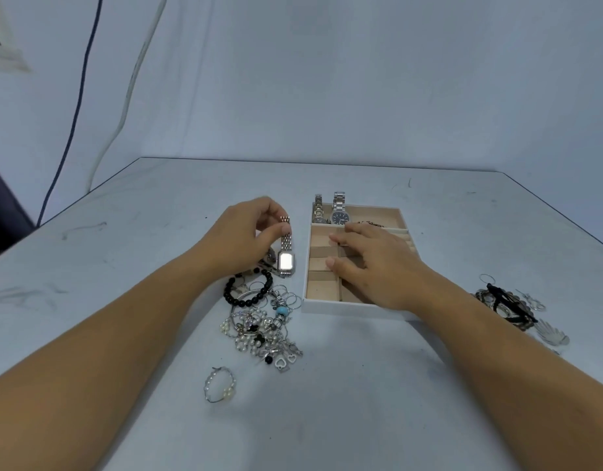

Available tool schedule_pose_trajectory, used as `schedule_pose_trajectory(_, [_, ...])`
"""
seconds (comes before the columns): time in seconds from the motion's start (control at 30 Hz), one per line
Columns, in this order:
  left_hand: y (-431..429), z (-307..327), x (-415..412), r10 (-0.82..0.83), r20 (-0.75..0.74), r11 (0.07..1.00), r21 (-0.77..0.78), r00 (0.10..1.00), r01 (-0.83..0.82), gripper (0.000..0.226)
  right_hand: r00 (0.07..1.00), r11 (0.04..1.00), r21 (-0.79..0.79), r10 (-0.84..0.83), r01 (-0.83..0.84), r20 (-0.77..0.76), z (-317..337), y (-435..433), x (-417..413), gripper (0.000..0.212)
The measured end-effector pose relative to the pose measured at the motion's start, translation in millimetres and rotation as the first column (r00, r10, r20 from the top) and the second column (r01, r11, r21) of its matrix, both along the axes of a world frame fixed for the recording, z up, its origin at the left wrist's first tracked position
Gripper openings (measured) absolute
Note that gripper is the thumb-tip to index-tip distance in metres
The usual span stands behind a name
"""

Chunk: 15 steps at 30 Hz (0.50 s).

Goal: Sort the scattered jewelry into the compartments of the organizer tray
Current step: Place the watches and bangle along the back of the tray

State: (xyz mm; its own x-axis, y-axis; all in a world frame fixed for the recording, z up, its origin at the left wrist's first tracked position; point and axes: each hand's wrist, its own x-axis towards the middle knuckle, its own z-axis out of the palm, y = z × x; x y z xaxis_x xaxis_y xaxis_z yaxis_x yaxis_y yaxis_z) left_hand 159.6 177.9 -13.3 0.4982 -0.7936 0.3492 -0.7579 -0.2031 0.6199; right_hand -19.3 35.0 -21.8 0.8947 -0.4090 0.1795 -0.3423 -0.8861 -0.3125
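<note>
Grey desk (327, 419) carries everything, with a dark cable (79, 96) and a white cable (137, 69) running down the wall at far left. Nearest on the left lies a small wire bracelet (219, 384) with a few pearls, apart from the main jewelry pile (262, 324), a tangle of pearl strands, thin silver hoops, heart charms and one light blue bead. A black bead bracelet (249, 290) sits at the far edge of that pile. Beyond it the left hand (242, 232) has its grip clamped on a silver watch (286, 256). Thumb and fingertips pinch the top of the link band, so the watch hangs upright with its bright rectangular face low, just beside the tray's left wall. The organizer tray (327, 309) is white outside with tan-lined compartments. Two metal-band watches (339, 214), one with a dark dial, sit in its far compartment. The right hand (371, 266) lies palm down over the small middle compartments, its grip apart, fingers straight and holding nothing. Farther right on the desk rests a second jewelry cluster (504, 304) of dark and silver pieces.
</note>
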Motion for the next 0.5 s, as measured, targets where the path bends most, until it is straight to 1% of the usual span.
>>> schedule_pose_trajectory(0.17, [14.6, 30.9, 0.5, -0.002, -0.115, 0.987, -0.160, 0.993, -0.017, 0.009, 1.000, 1.000, 0.025, 0.010, -0.010, 0.005, 2.0, 1.0, -1.7, 0.051])
schedule_pose_trajectory(0.23, [24.1, 39.4, 3.4, 0.000, -0.146, 0.982, -0.187, 0.989, -0.028, 0.013, 1.000, 0.999, 0.047, 0.015, -0.016, 0.016, 3.2, 1.6, -1.9, 0.047])
schedule_pose_trajectory(0.33, [42.2, 42.7, 7.0, 0.005, -0.195, 0.974, -0.220, 0.981, -0.049, 0.014, 0.995, 0.997, 0.057, 0.042, -0.047, 0.085, 6.1, 3.4, -2.6, 0.039])
schedule_pose_trajectory(0.4, [54.1, 38.0, 7.1, 0.031, -0.222, 0.969, -0.233, 0.975, -0.084, 0.014, 0.989, 0.993, 0.072, 0.080, -0.089, 0.123, 10.3, 8.8, -2.2, 0.033])
schedule_pose_trajectory(0.5, [65.7, 23.0, 5.3, 0.061, -0.265, 0.953, -0.270, 0.962, -0.135, 0.012, 0.964, 0.975, 0.040, 0.209, -0.218, 0.167, 16.0, 23.6, 2.4, 0.024])
